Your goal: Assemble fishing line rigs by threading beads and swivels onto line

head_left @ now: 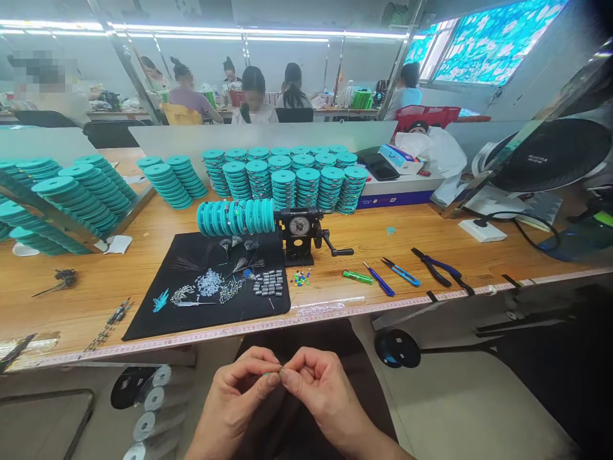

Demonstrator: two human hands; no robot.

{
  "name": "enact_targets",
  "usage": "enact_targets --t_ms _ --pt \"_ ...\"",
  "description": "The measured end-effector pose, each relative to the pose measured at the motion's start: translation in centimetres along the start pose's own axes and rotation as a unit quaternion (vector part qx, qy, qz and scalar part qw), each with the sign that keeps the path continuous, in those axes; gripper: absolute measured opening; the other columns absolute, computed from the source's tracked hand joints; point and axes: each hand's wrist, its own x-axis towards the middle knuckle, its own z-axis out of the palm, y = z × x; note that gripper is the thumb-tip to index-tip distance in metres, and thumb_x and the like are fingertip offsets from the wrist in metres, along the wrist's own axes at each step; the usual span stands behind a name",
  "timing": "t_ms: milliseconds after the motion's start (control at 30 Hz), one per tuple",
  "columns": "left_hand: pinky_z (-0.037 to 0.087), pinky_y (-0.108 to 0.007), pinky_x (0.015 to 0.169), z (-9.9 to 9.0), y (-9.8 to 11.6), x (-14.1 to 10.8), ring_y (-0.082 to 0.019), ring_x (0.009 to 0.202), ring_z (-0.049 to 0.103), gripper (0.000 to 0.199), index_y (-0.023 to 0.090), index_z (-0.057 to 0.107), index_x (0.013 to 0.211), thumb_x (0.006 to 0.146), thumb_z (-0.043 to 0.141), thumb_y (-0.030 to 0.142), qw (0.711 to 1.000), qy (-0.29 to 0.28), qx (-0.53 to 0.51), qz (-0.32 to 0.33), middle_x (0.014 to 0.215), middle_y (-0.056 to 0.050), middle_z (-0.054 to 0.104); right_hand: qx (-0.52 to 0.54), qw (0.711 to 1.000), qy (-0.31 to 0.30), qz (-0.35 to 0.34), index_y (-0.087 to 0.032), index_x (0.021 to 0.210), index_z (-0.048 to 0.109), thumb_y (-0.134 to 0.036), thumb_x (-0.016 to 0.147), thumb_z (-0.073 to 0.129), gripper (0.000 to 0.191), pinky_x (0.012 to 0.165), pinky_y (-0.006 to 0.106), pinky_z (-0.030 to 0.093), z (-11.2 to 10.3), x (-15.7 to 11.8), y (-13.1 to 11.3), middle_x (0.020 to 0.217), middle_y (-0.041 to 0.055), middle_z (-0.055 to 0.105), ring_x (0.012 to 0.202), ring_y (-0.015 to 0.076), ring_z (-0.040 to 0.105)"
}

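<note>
My left hand point(237, 396) and my right hand point(320, 396) meet in front of my body, below the table edge. Their fingertips pinch a tiny turquoise item point(271, 374), and the fingers hide most of it. Its exact form is too small to tell. Beyond the table edge lies a black mat point(191, 326) with small fishing-tackle parts and wire-like pieces on it. Neither hand touches the mat or the wooden workbench point(335, 255).
A hand-cranked winder point(299, 230) carries teal spools point(234, 217). Stacks of teal spools point(287, 182) stand behind it. Pliers point(433, 267) and small tools lie to the right. A tape measure point(239, 332) runs along the bench edge. Co-workers sit beyond a partition point(263, 135).
</note>
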Motion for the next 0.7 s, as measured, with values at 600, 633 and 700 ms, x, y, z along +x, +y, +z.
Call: enact_targets --t_ms 600,633,700 --pt "0.052 -0.024 0.075 0.6 0.2 -0.3 -0.02 0.08 0.068 0.015 0.019 0.075 0.082 0.077 0.075 0.033 0.995 0.047 -0.062 -0.069 0.087 -0.006 0.075 -0.011 1.0 0.015 0.006 -0.014 0.076 0.061 -0.039 0.086 0.065 0.027 0.048 0.026 0.016 0.1 0.0 -0.4 0.056 -0.0082 0.028 0.054 0.0093 0.021" --pt "0.053 -0.024 0.075 0.7 0.4 -0.3 -0.019 0.081 0.068 0.014 0.019 0.074 0.083 0.078 0.075 0.032 0.995 0.042 -0.064 -0.066 0.089 -0.006 0.075 -0.01 1.0 0.016 0.007 -0.015 0.076 0.06 -0.04 0.087 0.064 0.028 0.048 0.025 0.017 0.1 -0.1 -0.4 0.057 -0.0079 0.029 0.054 0.0095 0.022" --pt "0.052 -0.023 0.076 0.8 0.6 -0.2 -0.019 0.082 0.067 0.012 0.02 0.073 0.083 0.078 0.074 0.031 0.996 0.035 -0.061 -0.054 0.089 -0.005 0.074 -0.01 1.0 0.021 0.008 -0.015 0.073 0.058 -0.041 0.087 0.064 0.029 0.048 0.025 0.017 0.2 -0.2 -0.5 0.057 -0.0077 0.03 0.054 0.0096 0.022"
